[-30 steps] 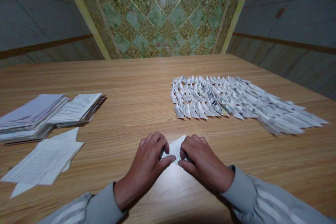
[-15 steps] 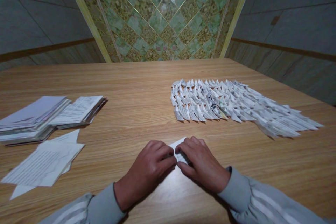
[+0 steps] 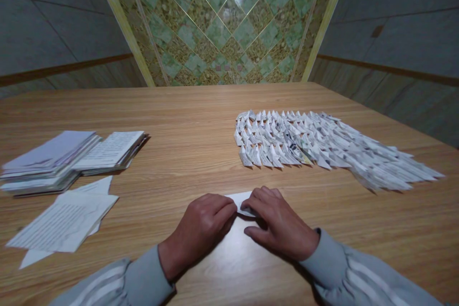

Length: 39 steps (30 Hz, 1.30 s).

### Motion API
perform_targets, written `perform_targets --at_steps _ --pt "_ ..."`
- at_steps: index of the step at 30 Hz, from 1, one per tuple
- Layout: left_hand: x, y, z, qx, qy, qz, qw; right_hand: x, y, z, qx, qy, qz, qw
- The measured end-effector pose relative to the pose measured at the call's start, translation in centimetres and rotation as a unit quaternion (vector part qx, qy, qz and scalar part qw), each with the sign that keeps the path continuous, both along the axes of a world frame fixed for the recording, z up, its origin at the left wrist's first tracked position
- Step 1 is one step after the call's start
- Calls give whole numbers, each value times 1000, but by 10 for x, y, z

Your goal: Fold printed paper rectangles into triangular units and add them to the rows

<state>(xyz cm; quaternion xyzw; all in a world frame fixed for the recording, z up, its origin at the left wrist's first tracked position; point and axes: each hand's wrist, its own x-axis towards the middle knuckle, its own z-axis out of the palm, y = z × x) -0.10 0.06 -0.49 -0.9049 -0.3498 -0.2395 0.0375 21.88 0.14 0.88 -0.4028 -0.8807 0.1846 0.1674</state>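
Note:
My left hand (image 3: 202,225) and my right hand (image 3: 274,222) meet at the near middle of the wooden table (image 3: 186,124). Both are closed on a small folded piece of printed paper (image 3: 242,199), pressed flat against the tabletop. Only its white far edge shows between my fingers; the rest is hidden under them. Grey sleeves with white stripes cover both wrists.
Several rows of small folded paper pieces (image 3: 322,146) lie spread out at the right. At the left sit stacks of printed sheets (image 3: 71,155), with loose sheets (image 3: 64,220) in front of them. A green tiled wall panel stands behind the table.
My hands have drawn closer together and pressed the paper piece down flatter; less of it shows now. The view has tilted down slightly.

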Motion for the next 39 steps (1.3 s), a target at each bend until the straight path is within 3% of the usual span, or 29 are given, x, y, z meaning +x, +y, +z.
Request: perform_targets --at_steps 6,15,20,27,39 --pt "0 -10 6 -56 31 2 998 8 9 2 9 3 56 998" --pt "-9 -35 3 -44 111 -6 993 20 24 6 -34 43 84 995" --pt "-4 -38 -2 -53 120 5 991 21 33 1 -76 101 38 991" --pt "-2 -38 -2 -101 124 -4 987 8 40 -4 -35 88 -9 995" --pt "-2 -47 -8 -112 122 -10 986 -1 35 -9 -39 71 -75 994"
